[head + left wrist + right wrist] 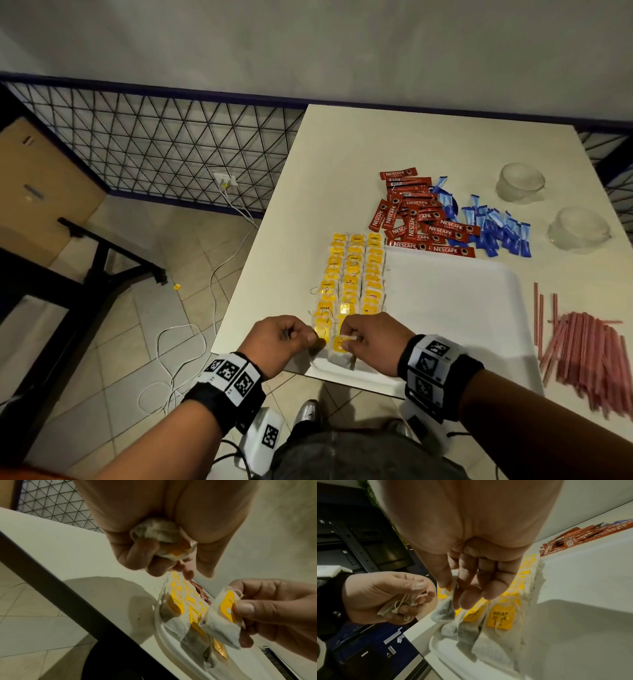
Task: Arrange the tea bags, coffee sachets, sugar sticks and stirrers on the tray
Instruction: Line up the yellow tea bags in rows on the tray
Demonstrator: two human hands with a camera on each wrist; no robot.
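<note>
Pale plain wall point(308, 44) ahead of me, black wire lattice fence point(154, 144) along its base, beige tiled floor point(113, 346) with white cables point(178, 356), wall socket point(225, 179), cardboard box point(41, 192) left, white table point(325, 171).

The tea bags point(352, 274) are soft, matt, fibrous filter paper, crumpled at the edges, with thin cotton-like strings and smooth yellow card tags that catch a little light. The tray point(452, 308) looks like smooth white plastic or foam with a matt finish. At 12 o'clock from it, the coffee sachets point(421, 219) are glossy red foil-like film; at 1 o'clock, the sugar sticks point(496, 229) are shiny blue film. At 3 o'clock, the stirrers point(582, 359) look like thin matt pink plastic or paper. The two cups point(520, 183) are clear, glossy plastic or glass. The table point(342, 154) is smooth, pale, low-sheen laminate.
</note>
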